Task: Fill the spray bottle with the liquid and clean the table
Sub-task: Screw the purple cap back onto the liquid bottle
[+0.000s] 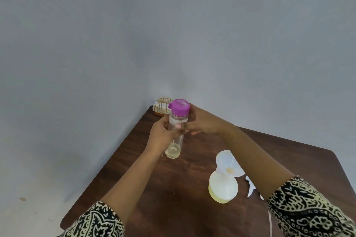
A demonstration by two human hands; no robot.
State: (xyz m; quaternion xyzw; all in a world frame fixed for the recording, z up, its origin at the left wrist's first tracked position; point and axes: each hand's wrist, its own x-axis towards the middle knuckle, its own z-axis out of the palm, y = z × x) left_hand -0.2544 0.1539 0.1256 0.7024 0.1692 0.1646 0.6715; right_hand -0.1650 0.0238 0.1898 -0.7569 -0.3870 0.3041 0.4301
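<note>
Left hand (163, 131) grips the clear bottle (174, 150) at mid-body, right hand (202, 121) curled round its purple cap (180, 106).

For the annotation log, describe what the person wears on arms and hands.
The left sleeve and right sleeve share black-and-cream fabric with swirling print, ending near the elbows. The left hand and right hand are bare; no gloves, rings or watch show.

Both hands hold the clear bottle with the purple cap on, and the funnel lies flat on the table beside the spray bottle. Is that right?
Not quite. The funnel is not flat on the table: it sits tilted in the mouth of the spray bottle, as the head view shows. The rest holds: left hand and right hand hold the clear bottle, purple cap on.
</note>
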